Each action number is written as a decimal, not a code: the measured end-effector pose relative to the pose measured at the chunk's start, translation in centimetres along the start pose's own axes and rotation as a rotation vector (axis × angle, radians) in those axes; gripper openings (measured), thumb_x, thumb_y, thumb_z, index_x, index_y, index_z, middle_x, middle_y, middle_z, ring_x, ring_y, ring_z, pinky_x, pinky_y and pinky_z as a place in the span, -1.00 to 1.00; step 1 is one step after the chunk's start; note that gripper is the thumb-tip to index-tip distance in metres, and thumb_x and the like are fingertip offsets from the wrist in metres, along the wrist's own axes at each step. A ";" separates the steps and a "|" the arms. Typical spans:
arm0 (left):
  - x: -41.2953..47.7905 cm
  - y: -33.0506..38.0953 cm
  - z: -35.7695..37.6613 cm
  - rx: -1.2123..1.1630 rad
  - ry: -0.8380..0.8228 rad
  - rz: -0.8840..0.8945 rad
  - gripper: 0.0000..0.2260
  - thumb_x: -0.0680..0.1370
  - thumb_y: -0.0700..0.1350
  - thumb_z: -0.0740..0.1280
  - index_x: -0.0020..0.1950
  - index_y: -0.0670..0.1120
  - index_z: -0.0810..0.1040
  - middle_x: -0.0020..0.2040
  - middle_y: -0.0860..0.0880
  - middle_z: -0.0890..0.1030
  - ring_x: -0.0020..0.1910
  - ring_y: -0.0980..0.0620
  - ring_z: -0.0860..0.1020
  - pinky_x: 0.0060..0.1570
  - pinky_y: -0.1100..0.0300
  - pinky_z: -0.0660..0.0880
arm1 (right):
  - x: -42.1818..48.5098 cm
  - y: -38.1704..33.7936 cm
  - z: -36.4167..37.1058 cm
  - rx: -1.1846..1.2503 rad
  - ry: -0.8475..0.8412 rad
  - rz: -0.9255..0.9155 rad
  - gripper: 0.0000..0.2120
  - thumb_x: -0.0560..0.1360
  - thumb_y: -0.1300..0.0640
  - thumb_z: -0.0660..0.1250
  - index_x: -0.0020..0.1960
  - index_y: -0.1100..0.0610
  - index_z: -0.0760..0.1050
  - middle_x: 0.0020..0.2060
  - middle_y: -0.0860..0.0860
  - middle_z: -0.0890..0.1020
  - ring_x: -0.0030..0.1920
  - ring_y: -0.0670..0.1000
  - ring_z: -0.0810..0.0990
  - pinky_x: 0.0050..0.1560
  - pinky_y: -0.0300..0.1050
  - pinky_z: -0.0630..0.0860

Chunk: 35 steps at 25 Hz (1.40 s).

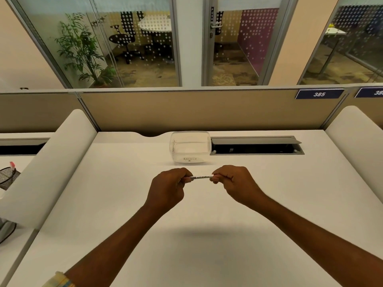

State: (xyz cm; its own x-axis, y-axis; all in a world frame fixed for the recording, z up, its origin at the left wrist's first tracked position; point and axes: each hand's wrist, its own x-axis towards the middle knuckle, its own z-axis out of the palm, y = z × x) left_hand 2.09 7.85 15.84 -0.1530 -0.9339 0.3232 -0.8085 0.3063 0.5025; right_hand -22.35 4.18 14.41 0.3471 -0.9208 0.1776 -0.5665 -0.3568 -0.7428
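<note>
both bare forearms stretched forward and angled in toward each other, left hand (167, 187) curled, one end of the marker (201, 177) pinched by its fingertips, right hand (235, 183) curled the same way on the other end, knuckles turned up, hands held pretty much level

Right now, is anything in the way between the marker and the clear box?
Nothing visible. The left hand and right hand hold the marker just in front of the clear box, with only desk surface between them.
</note>
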 end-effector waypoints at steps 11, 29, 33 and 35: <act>-0.3 0.2 0.4 0.011 0.016 0.006 -0.83 0.55 -0.27 0.43 -0.05 0.01 0.68 -0.25 0.14 0.67 -0.26 0.06 0.60 -0.30 0.18 0.49 | 0.3 -1.2 -0.4 0.374 -0.138 0.445 -0.63 0.70 0.06 0.34 -0.23 0.11 0.71 -0.42 -0.03 0.67 -0.47 -0.15 0.47 -0.47 -0.39 0.38; 0.4 0.2 0.7 0.041 -0.018 0.003 -0.86 0.57 -0.22 0.42 -0.02 0.03 0.68 -0.25 0.13 0.66 -0.26 0.05 0.58 -0.31 0.43 0.24 | 0.0 0.3 -0.4 0.368 -0.054 0.378 -0.75 0.62 0.03 0.47 -0.20 0.06 0.72 -0.33 0.01 0.74 -0.38 -0.08 0.65 -0.36 -0.23 0.50; 0.3 0.2 0.7 0.040 -0.029 0.006 -0.85 0.57 -0.22 0.41 -0.03 0.03 0.68 -0.29 0.19 0.58 -0.28 0.10 0.54 -0.31 0.44 0.23 | -0.3 0.6 -0.4 0.393 -0.029 0.340 -0.91 0.50 0.23 0.59 -0.12 0.07 0.73 -0.28 0.01 0.78 -0.31 -0.08 0.73 -0.27 -0.14 0.62; 0.2 0.2 0.6 0.045 -0.027 0.024 -0.85 0.56 -0.22 0.42 -0.04 0.04 0.68 -0.29 0.20 0.58 -0.28 0.12 0.54 -0.31 0.39 0.28 | -0.3 0.4 -0.7 0.438 -0.067 0.354 -0.93 0.52 0.12 0.60 -0.07 0.10 0.74 -0.24 0.04 0.80 -0.27 -0.06 0.75 -0.24 -0.12 0.63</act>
State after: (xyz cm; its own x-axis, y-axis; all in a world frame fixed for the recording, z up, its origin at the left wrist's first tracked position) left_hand 1.58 7.58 15.49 -0.1873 -0.9313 0.3124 -0.8292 0.3204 0.4580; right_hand -23.18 4.23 14.47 0.2469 -0.9555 -0.1616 -0.2985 0.0837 -0.9507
